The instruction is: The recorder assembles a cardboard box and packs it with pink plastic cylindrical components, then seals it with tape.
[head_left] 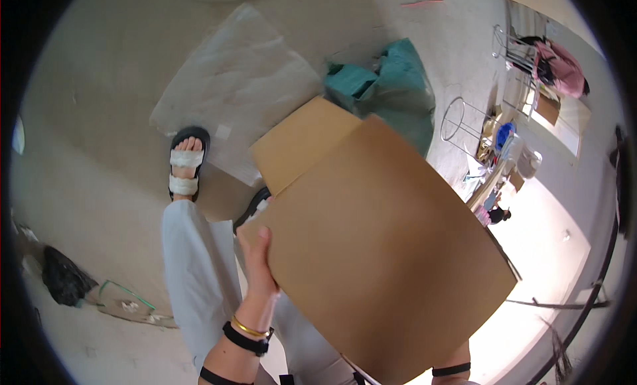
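A large flat brown cardboard box (378,246) with a flap at its upper left fills the middle of the view, held up in front of me. My left hand (257,260) grips its left edge, thumb lying on the top face. My right hand is hidden behind the cardboard's lower right; only the wrist (451,368) with a black band shows, so it seems to hold the box from underneath. My left wrist wears a gold bangle and a black band. Below the box are my light trousers and sandalled feet.
A clear plastic sheet (232,86) lies on the concrete floor ahead. Teal cloth (391,86) is heaped beside it. A wire-frame stand (461,123) and cluttered items stand at right. A black bag (63,275) and plastic scraps lie at lower left.
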